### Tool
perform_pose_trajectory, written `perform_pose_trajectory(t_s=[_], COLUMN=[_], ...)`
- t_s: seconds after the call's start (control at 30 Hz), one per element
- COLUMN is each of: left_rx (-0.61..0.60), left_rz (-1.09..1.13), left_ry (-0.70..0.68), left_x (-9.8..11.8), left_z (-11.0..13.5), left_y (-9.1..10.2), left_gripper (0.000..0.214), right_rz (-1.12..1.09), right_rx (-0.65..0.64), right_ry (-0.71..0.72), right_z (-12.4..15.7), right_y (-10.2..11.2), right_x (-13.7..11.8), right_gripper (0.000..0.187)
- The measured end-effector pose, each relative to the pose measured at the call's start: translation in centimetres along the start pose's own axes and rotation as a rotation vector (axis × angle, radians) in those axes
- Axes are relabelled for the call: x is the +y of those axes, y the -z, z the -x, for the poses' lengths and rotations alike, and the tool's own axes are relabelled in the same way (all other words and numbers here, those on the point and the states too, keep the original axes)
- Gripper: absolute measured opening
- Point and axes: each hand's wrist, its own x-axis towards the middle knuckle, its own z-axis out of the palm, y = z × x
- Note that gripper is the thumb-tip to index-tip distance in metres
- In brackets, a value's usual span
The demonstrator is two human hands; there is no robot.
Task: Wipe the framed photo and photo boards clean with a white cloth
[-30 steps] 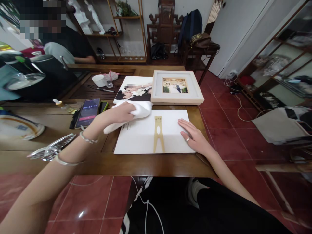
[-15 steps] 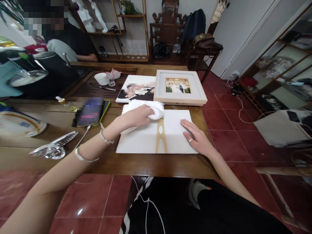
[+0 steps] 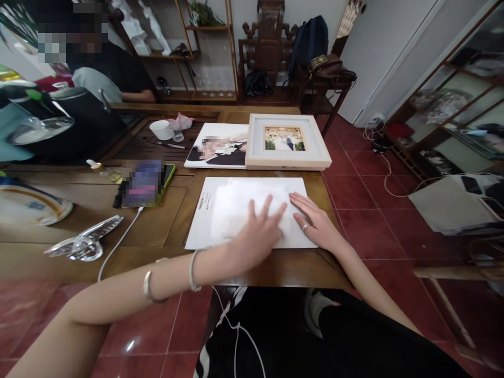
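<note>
My left hand [image 3: 262, 228] presses down on a folded white cloth [image 3: 230, 210], its fingers spread and slightly blurred. Beneath the cloth lies a white rectangular board [image 3: 197, 231] with a barcode and small print near its left edge. The cloth covers most of the board's middle, so the tan A-shaped piece there is hidden. At the board's right edge rests my right hand [image 3: 317, 226], fingers stretched out flat, a ring on one finger.
Behind the board are a photo print [image 3: 216, 149] and a pale wooden picture frame [image 3: 323, 155]. A phone [image 3: 144, 181] with a white cable and a shiny silver object [image 3: 84, 239] lie to the left. Another person [image 3: 129, 79] sits across the table.
My left hand has moved toward me and rightward, going from fingers curled on the bunched cloth to fingers spread over it, now flatter. My right hand has stayed in place.
</note>
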Motion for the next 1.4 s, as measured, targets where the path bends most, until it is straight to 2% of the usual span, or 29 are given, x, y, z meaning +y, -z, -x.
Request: perform_pose_trajectory(t_s=[0.1,0.2,0.4,0.5,0.57,0.67,0.83,0.93,1.03,1.13,1.2,1.3,1.4], left_rx=[0.018,-0.023,-0.029,-0.036,-0.02,0.006,0.122,0.108,0.022,-0.017,0.003,0.07,0.1], left_rz=[0.018,0.059,0.072,0.061,0.038,-0.015,-0.059,0.007,0.05,0.038,0.024,-0.002,-0.025], left_ry=[-0.089,-0.09,0.1,0.174,0.184,0.131,-0.003,-0.073,-0.062,0.048,0.139,0.209,0.162], left_x=[2.4,2.2,-1.8,-2.3,-1.8,0.3,4.4,4.6,2.7,0.6,0.0,0.5,2.1], left_z=[2.3,2.4,-2.3,-4.0,-4.2,-2.6,1.7,2.7,1.6,-0.9,-2.8,-4.8,-5.2], left_y=[0.7,1.0,0.2,0.1,0.0,0.0,0.0,0.5,0.8,0.4,0.0,-0.6,-0.7], left_gripper=[0.02,0.022,0.033,0.036,0.033,0.025,0.02,0.017,0.022,0.027,0.03,0.036,0.039], right_rz=[-0.013,-0.013,-0.014,-0.015,-0.01,-0.002,-0.015,-0.027,-0.021,-0.021,-0.04,-0.112,-0.216], right_rx=[0.0,0.0,0.006,0.008,0.004,-0.003,0.006,-0.008,-0.01,-0.001,0.02,0.081,0.138], right_ry=[0.005,0.004,0.008,0.011,0.013,0.005,0.006,0.013,-0.001,-0.04,-0.076,-0.107,-0.128], right_z=[-0.1,-0.1,0.0,0.1,0.1,0.1,0.0,-0.1,-0.1,0.0,0.1,0.3,0.4], right_y=[0.1,0.0,-0.1,-0.1,-0.1,-0.1,0.0,0.1,0.1,0.1,0.2,0.4,0.4], right_x=[-0.1,-0.1,0.2,0.3,0.3,0.2,-0.1,-0.2,-0.3,-0.4,-0.6,-0.8,-0.7], right_gripper=[0.045,0.045,0.045,0.046,0.046,0.045,0.045,0.045,0.046,0.047,0.05,0.051,0.049])
